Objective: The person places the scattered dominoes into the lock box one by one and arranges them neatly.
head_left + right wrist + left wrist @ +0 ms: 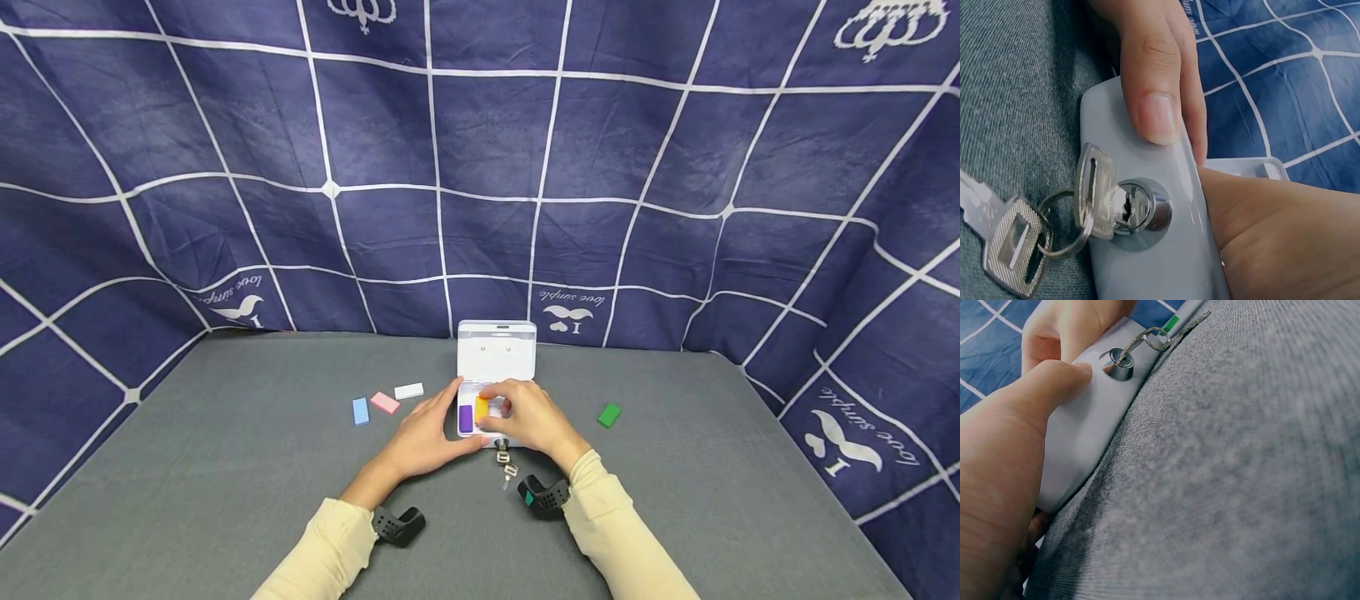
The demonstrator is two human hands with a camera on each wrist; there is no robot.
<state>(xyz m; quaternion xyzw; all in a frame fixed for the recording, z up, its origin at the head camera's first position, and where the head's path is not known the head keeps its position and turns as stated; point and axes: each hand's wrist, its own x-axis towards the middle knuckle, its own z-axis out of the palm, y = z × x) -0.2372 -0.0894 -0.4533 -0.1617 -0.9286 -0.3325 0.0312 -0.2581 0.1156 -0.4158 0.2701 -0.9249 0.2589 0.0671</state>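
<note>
A small white box point(472, 386) with a lock stands on the grey table, its lid point(497, 354) raised at the back. My left hand point(423, 439) holds the box at its left side, the thumb on the front edge near the lock point(1147, 209). Inside the box, my right hand point(538, 419) pinches a yellow block point(482, 407) between thumb and fingers. Left of it in the box lies a purple block point(466, 419). A key point(1094, 190) sits in the lock, and a second key point(1017, 247) hangs from its ring. My right hand covers the box's right part.
Left of the box lie a white block point(408, 391), a pink block point(386, 403) and a light blue block point(361, 411). A green block point(609, 415) lies to the right. Behind the table point(675, 500) hangs a blue cloth point(487, 150) with white lines.
</note>
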